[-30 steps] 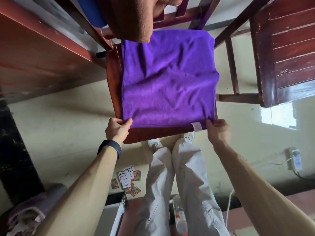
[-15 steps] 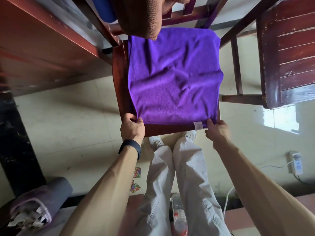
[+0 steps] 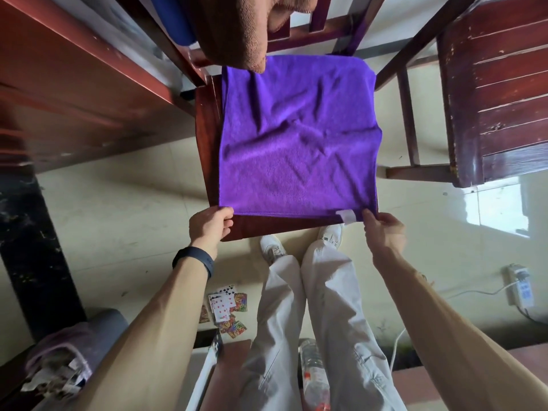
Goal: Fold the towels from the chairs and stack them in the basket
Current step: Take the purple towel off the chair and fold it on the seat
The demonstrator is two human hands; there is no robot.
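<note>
Purple towel lies spread flat on the chair seat, pinched at both near corners.

Since half a second ago the left hand has drawn its corner out leftward, straightening the near edge; the right hand keeps its grip clamped on the other corner, beside the white label. A brown towel hangs over the far-left corner, a second chair stands to the right, and playing cards lie on the floor. The towel is roughly square, its near edge running along the seat front.
</note>
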